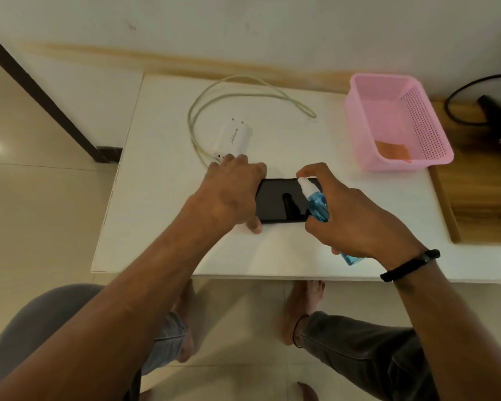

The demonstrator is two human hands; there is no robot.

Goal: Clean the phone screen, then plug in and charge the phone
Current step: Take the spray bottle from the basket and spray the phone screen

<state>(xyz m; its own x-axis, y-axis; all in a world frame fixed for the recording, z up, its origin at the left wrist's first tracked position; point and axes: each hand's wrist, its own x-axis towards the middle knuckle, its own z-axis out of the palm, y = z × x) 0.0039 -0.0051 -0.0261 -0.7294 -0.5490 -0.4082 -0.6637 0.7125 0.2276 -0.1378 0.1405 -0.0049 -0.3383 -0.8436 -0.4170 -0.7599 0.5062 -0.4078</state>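
Observation:
A black phone lies screen up on the white table. My left hand grips its left end, fingers over the far edge and thumb at the near edge. My right hand holds a small blue spray bottle tilted over the phone's right end, the forefinger on its white nozzle. Behind the phone lies a white charger with its pale cable looped toward the wall.
A pink plastic basket with an orange cloth inside stands at the table's back right. Beside it is a wooden surface with a dark device and black cord. The wall runs along the table's far edge.

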